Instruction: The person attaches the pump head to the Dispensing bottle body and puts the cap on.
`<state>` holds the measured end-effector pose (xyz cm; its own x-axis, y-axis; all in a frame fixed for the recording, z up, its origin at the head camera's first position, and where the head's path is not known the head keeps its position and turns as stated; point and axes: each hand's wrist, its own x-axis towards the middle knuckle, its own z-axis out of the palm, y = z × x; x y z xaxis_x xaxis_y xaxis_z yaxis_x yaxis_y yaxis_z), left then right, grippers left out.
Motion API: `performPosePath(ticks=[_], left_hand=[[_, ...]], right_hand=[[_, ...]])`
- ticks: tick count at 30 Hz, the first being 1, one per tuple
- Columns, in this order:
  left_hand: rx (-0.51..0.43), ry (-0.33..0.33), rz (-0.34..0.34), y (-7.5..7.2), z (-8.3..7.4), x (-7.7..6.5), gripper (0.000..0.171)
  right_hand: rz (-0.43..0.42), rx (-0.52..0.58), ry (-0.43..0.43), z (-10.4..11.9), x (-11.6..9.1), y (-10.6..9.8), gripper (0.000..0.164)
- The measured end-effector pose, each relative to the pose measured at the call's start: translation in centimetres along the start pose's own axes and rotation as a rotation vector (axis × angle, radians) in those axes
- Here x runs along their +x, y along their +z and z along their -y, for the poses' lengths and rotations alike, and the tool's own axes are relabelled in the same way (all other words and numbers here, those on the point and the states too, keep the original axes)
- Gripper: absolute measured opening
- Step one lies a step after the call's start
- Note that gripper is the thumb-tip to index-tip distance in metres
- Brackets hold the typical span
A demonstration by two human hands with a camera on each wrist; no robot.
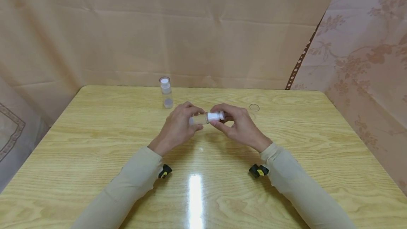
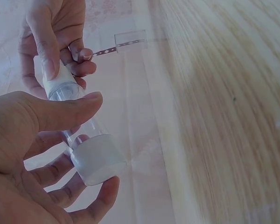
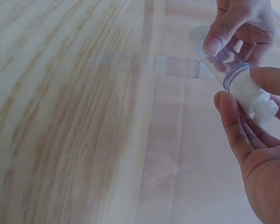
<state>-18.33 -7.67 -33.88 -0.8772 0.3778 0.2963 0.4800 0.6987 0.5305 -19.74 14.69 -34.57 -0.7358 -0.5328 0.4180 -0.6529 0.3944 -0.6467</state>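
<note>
A small clear pump bottle lies on its side in the air between both hands, over the middle of the table. My left hand grips its clear body, thumb on one side and fingers on the other. The white base shows beyond the thumb in the left wrist view. With thumb and fingers, my right hand pinches the white pump top at the bottle's other end. The top sits against the bottle's mouth, and its small nozzle end points right.
A second clear bottle with a white pump top stands upright at the table's back left. Behind my right hand, a clear open cylinder, like a cap, stands on the wooden table. A beige curtain hangs behind the back edge.
</note>
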Motion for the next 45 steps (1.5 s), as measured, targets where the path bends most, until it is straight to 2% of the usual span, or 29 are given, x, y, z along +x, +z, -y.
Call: performPosePath(ticks=[6,14,24,45], left_hand=[[-0.005,0.003,0.002,0.07,0.01,-0.04,0.038],[-0.007,0.006,0.003,0.18,-0.21,-0.04,0.038],[-0.010,0.008,0.005,0.14,-0.38,-0.11,0.038],[-0.023,0.011,-0.001,0.05,-0.36,-0.11,0.037]], right_hand=[[-0.001,-0.009,0.016,0.03,-0.05,0.03,0.023],[-0.084,-0.023,-0.019,-0.01,-0.08,0.14,0.022],[-0.107,-0.029,-0.075,-0.07,0.03,0.21,0.020],[-0.050,-0.023,-0.073,0.09,-0.12,0.17,0.022]])
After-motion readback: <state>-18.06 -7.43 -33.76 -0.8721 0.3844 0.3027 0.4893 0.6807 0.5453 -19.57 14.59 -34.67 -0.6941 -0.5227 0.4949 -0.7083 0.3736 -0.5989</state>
